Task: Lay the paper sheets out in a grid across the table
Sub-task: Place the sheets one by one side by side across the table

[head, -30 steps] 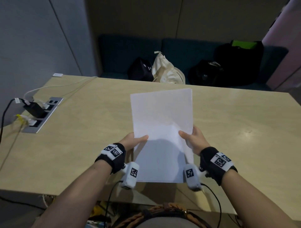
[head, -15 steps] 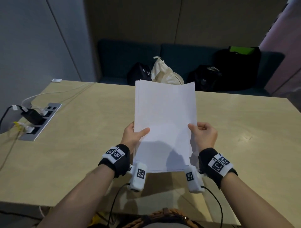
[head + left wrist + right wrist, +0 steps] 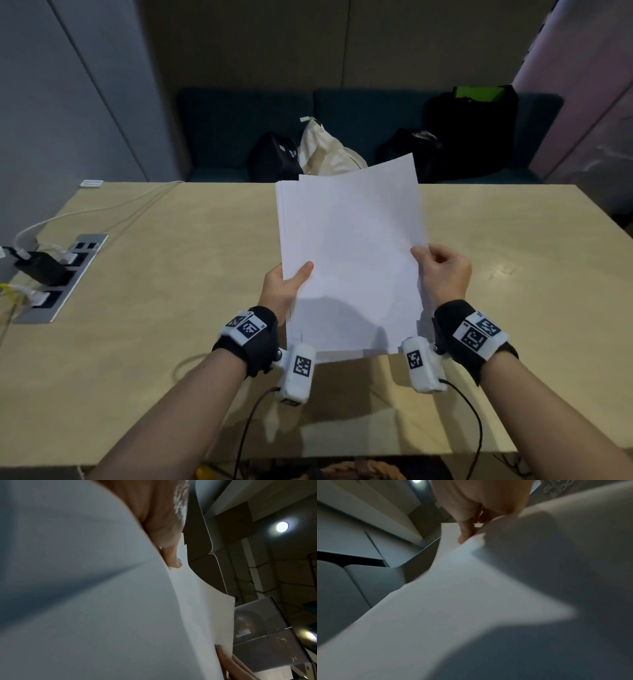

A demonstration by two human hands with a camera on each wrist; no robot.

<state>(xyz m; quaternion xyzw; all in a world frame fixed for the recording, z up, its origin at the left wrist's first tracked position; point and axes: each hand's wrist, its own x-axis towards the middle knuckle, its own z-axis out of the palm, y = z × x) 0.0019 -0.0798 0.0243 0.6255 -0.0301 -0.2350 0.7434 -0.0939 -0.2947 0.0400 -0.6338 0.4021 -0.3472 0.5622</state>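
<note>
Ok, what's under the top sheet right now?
Under the top sheet, more white sheets: the stack shows along its left edge. The count is hidden. The left hand grips the stack; the right hand pinches the top sheet's edge.

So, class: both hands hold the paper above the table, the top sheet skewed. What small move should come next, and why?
Probably the right hand should slide the top sheet clear of the stack, which the left hand holds. That sheet already sits askew, pinched at its right edge, and no sheet lies on the table yet.
</note>
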